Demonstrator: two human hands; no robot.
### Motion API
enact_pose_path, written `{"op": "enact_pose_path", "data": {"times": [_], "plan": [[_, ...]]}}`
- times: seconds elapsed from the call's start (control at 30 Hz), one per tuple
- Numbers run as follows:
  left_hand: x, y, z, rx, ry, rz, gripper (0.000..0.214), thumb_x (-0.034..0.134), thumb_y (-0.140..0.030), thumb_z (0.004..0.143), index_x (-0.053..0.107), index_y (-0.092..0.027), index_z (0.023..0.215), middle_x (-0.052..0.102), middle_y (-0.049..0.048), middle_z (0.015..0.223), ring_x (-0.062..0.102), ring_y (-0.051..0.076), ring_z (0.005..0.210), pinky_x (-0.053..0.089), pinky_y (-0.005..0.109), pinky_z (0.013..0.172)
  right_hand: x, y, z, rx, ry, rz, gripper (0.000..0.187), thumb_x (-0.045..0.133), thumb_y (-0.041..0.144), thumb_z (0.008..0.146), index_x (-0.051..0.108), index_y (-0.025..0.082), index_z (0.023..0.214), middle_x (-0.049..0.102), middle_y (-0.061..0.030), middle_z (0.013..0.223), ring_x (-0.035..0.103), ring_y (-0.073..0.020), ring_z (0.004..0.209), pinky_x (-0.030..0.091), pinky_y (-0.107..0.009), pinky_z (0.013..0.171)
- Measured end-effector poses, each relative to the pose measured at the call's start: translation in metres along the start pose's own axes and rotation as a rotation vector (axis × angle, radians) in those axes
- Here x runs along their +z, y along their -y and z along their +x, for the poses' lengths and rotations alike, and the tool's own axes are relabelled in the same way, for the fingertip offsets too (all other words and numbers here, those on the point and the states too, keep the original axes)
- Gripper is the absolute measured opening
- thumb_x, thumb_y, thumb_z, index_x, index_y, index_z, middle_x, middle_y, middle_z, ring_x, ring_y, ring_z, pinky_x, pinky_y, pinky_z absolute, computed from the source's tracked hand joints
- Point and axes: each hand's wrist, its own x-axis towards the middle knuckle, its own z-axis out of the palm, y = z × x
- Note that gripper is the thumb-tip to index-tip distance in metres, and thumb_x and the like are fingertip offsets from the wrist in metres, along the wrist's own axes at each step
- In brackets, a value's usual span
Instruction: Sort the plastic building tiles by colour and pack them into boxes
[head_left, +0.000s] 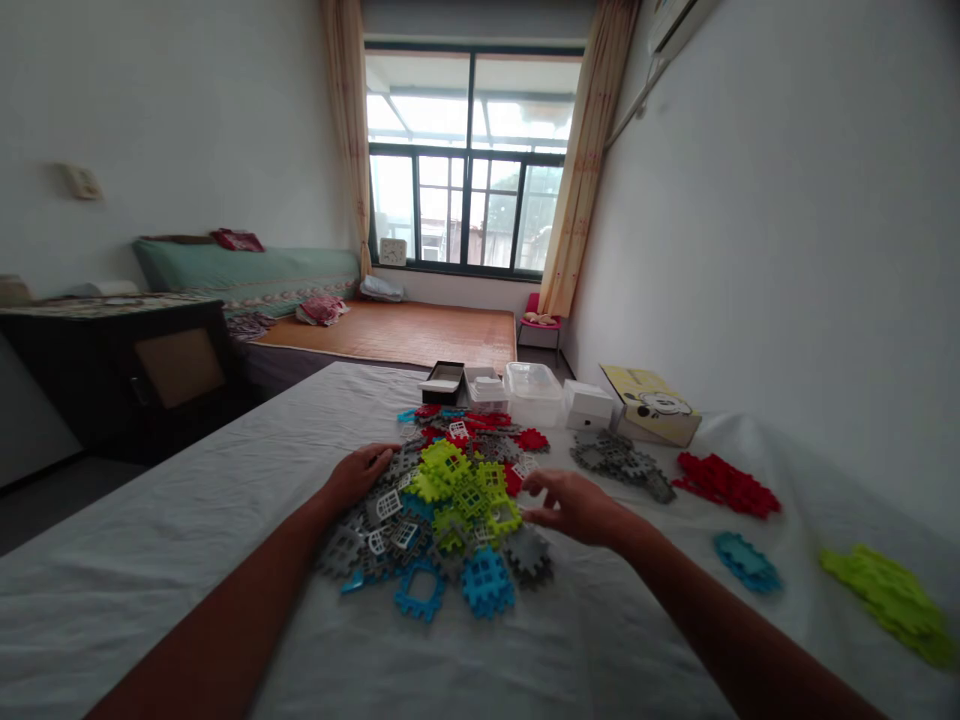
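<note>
A mixed pile of plastic interlocking building panels lies on the white sheet, with lime-green panels [469,490] on top. Blue panels [487,582] sit at its near edge, and grey panels [341,552] show at the left. Small white window frames [388,504] are scattered among them. At the pile's left edge my left hand [363,474] rests with fingers extended, holding nothing visible. My right hand [574,505] is at the right side, thumb and fingers apart, close to the green panels and a white window frame [525,466]. I see nothing gripped in it.
Right of the pile lie sorted stacks of grey panels [622,462], red panels [727,484], blue panels [747,561] and green panels [889,600]. Behind stand a black box [443,382], a clear plastic container [532,392], a white box [587,404] and a yellow carton [652,404].
</note>
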Motion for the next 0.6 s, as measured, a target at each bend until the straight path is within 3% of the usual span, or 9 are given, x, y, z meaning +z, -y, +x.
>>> {"op": "enact_pose_path", "data": {"times": [0.13,0.27,0.4,0.5,0.57,0.6], "plan": [[-0.001,-0.001,0.000,0.005,-0.007,0.004,0.053,0.035,-0.053,0.084,0.066,-0.019,0.110,0.067,0.0051,0.113,0.060,0.023,0.105,0.044,0.031,0.092,0.019,0.008,-0.023,0.048,0.119,-0.050,0.077,0.076,0.047,0.057,0.051,0.024,0.126,0.058,-0.0105,0.119,0.056,-0.0282,0.104,0.044,-0.036,0.088],[-0.002,-0.002,-0.001,0.010,-0.008,0.002,0.052,0.035,-0.052,0.085,0.066,-0.020,0.110,0.068,0.0042,0.113,0.060,0.022,0.105,0.044,0.031,0.093,0.022,0.013,-0.029,0.014,0.143,0.044,0.070,0.073,0.037,0.062,0.051,0.022,0.127,0.057,-0.0109,0.122,0.053,-0.0273,0.110,0.041,-0.036,0.093],[-0.003,-0.003,-0.002,0.005,-0.004,0.007,0.050,0.035,-0.051,0.086,0.065,-0.019,0.110,0.068,0.0041,0.113,0.060,0.022,0.105,0.044,0.031,0.093,-0.012,-0.003,-0.031,0.039,0.324,0.181,0.062,0.075,0.043,0.060,0.057,0.024,0.116,0.066,-0.0051,0.106,0.061,-0.0200,0.089,0.048,-0.028,0.076],[-0.003,-0.003,-0.002,0.011,-0.005,0.005,0.050,0.035,-0.050,0.086,0.065,-0.020,0.110,0.068,0.0043,0.113,0.060,0.022,0.105,0.044,0.031,0.093,-0.044,-0.029,-0.031,0.048,0.449,0.357,0.054,0.070,0.048,0.065,0.059,0.021,0.111,0.068,-0.0050,0.103,0.062,-0.0183,0.090,0.049,-0.026,0.075],[-0.003,-0.003,-0.002,0.013,-0.008,0.001,0.050,0.035,-0.050,0.086,0.066,-0.020,0.110,0.068,0.0046,0.112,0.061,0.022,0.105,0.044,0.031,0.093,-0.059,-0.055,-0.027,0.086,0.379,0.410,0.047,0.064,0.052,0.071,0.062,0.018,0.104,0.068,-0.0061,0.101,0.062,-0.0190,0.093,0.048,-0.026,0.076],[-0.003,-0.002,-0.002,0.013,-0.011,-0.002,0.050,0.035,-0.051,0.085,0.066,-0.020,0.110,0.068,0.0048,0.112,0.061,0.022,0.104,0.044,0.031,0.092,-0.064,-0.070,-0.023,0.133,0.281,0.386,0.046,0.060,0.053,0.073,0.063,0.017,0.100,0.069,-0.0070,0.099,0.062,-0.0197,0.092,0.048,-0.026,0.076]]}}
